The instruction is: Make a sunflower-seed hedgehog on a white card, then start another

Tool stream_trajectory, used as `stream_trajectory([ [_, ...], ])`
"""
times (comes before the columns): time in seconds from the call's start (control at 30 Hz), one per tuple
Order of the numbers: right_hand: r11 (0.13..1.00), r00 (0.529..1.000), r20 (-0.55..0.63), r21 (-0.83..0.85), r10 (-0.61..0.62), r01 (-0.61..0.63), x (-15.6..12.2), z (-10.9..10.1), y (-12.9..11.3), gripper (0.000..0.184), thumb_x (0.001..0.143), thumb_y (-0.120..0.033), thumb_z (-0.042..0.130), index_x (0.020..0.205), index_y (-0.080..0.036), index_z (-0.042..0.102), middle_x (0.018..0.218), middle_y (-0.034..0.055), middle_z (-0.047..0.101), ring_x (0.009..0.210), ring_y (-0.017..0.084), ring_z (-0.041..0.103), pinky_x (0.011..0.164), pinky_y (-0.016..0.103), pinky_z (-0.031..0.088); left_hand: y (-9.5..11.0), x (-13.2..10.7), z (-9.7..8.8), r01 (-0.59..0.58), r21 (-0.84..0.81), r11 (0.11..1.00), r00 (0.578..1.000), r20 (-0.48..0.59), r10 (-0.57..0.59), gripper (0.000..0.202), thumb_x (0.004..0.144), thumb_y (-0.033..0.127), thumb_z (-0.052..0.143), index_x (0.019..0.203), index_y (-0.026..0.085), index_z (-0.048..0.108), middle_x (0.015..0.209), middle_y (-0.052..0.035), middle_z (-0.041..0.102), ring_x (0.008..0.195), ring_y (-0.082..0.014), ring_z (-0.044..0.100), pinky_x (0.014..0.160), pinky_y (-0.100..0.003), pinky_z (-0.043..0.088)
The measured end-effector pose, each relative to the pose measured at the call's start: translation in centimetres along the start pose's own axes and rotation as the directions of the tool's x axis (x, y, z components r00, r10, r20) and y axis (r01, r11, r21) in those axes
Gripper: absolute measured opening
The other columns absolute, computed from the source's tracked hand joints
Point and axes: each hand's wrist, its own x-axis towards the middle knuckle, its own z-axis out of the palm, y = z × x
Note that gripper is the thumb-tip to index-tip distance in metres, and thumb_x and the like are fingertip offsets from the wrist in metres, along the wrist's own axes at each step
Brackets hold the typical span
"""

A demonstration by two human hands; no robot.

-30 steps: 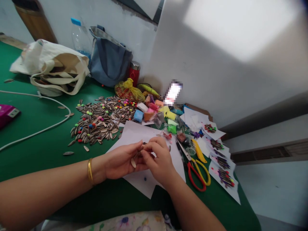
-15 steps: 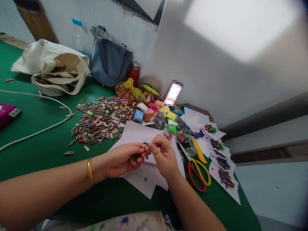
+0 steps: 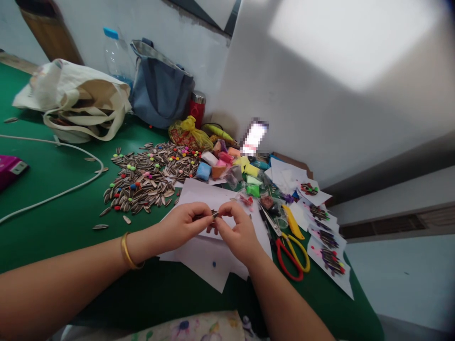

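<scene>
My left hand (image 3: 181, 226) and my right hand (image 3: 237, 234) meet over a sheet of white paper (image 3: 209, 258) on the green table (image 3: 64, 213). Both are closed in a pinch on a small striped sunflower seed (image 3: 213, 213) held between their fingertips. A gold bangle circles my left wrist. A heap of sunflower seeds (image 3: 149, 177) dotted with small coloured clay balls lies just beyond my left hand. Blocks of coloured clay (image 3: 227, 163) are piled behind the paper.
Red and yellow scissors (image 3: 291, 251) lie right of my right hand, beside paper cards carrying seed pictures (image 3: 327, 241). At the back stand a cream tote bag (image 3: 74, 102), a blue bag (image 3: 159, 87), a water bottle (image 3: 113, 54) and a red flask (image 3: 197, 109). A white cable (image 3: 53, 194) crosses the left.
My left hand has turned palm down and lifted slightly. My right fingers have come back against the left fingertips after parting a little. The seeds that showed in the left palm are out of sight.
</scene>
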Motion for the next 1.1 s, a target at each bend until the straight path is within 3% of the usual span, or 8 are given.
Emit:
stream_trajectory([
  [0.17,0.996,0.991,0.112,-0.033,-0.073,0.077,0.3,-1.0,-0.1,0.009,0.085,-0.016,0.060,0.080,-0.021,0.064,0.079,-0.0006,0.063,0.081,0.016,0.058,0.079,0.032,0.044,-0.8,0.1,-0.4,-0.051,0.235,0.971,0.996,0.078,0.034,0.023,0.090,0.033,0.053,0.079,0.018,0.066,0.070,0.0007,0.060,0.065,-0.0127,0.051,0.059,-0.024,0.036],
  [0.3,0.992,0.983,0.177,-0.109,-0.041,0.061,0.4,-1.7,-0.1,0.011,0.088,-0.019,0.063,0.077,-0.021,0.067,0.081,-0.0002,0.066,0.084,0.017,0.059,0.080,0.032,0.043,-1.1,0.1,-0.5,-0.124,0.348,0.929,0.988,0.129,0.084,0.023,0.091,0.033,0.053,0.080,0.018,0.067,0.074,-0.0008,0.063,0.069,-0.0139,0.055,0.063,-0.024,0.037],
  [0.5,0.978,0.969,0.247,-0.195,-0.023,0.073,0.7,-2.7,-1.0,0.012,0.088,-0.018,0.065,0.077,-0.023,0.070,0.080,-0.0010,0.069,0.081,0.017,0.060,0.079,0.031,0.043,-1.0,0.3,-0.8,-0.180,0.410,0.894,0.978,0.174,0.118,0.025,0.093,0.036,0.052,0.086,0.020,0.070,0.081,-0.0030,0.068,0.076,-0.0164,0.059,0.069,-0.025,0.038],
  [0.6,0.960,0.973,0.226,-0.261,-0.039,0.099,0.8,-3.2,-1.0,0.014,0.088,-0.017,0.064,0.076,-0.023,0.069,0.080,-0.0012,0.068,0.080,0.016,0.059,0.077,0.031,0.042,-1.1,0.6,-1.4,-0.115,0.423,0.899,0.990,0.124,0.068,0.025,0.093,0.039,0.053,0.091,0.022,0.070,0.084,-0.0019,0.069,0.075,-0.0161,0.059,0.068,-0.025,0.038],
  [0.73,0.945,0.991,0.122,-0.316,-0.049,0.085,0.1,-3.1,0.7,0.011,0.086,-0.017,0.062,0.077,-0.021,0.065,0.079,0.0003,0.065,0.081,0.018,0.057,0.076,0.033,0.042,-1.5,1.0,-2.4,-0.013,0.600,0.800,1.000,0.005,0.012,0.024,0.086,0.045,0.062,0.084,0.021,0.067,0.077,-0.0014,0.065,0.070,-0.0169,0.055,0.061,-0.026,0.032],
  [0.9,0.943,0.999,-0.011,-0.330,-0.044,0.038,-0.8,-1.8,3.0,0.011,0.084,-0.016,0.061,0.074,-0.021,0.063,0.077,0.0012,0.061,0.081,0.019,0.056,0.078,0.033,0.042,-2.2,1.3,-2.8,-0.016,0.720,0.693,0.997,0.061,-0.041,0.023,0.078,0.045,0.071,0.081,0.022,0.067,0.080,-0.0023,0.067,0.072,-0.0192,0.057,0.061,-0.027,0.030],
  [1.1,0.892,0.998,0.020,-0.446,-0.068,0.070,-0.8,-0.9,3.5,0.010,0.084,-0.014,0.064,0.075,-0.020,0.066,0.079,0.0027,0.065,0.081,0.020,0.056,0.079,0.034,0.041,-2.6,1.2,-2.6,-0.041,0.730,0.682,0.992,0.109,-0.057,0.018,0.075,0.039,0.071,0.083,0.024,0.068,0.080,-0.0027,0.067,0.075,-0.0209,0.060,0.062,-0.028,0.032],
])
